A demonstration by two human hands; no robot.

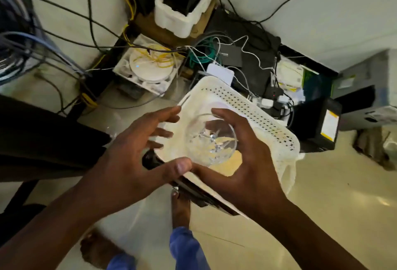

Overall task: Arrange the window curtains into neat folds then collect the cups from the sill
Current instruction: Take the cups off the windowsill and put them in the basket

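A clear cut-glass cup (pixel 211 139) hangs mouth-up over a white perforated plastic basket (pixel 264 119). My right hand (pixel 242 162) grips the cup, fingers curled round its far and right side, thumb at its near rim. My left hand (pixel 133 153) hovers just left of the cup with fingers spread and straight; its thumb reaches toward the cup's near edge beside my right thumb. The basket sits tilted on a dark flat stand (pixel 193 192). No curtain or sill is in view.
Behind the basket lie tangled cables (pixel 204 54), a white round device (pixel 150 65), a black box (pixel 231 54), a power strip (pixel 272 97) and a foam-packed black unit (pixel 182 11). A dark tabletop (pixel 43 136) is at left. My bare feet (pixel 180 207) stand on the pale floor.
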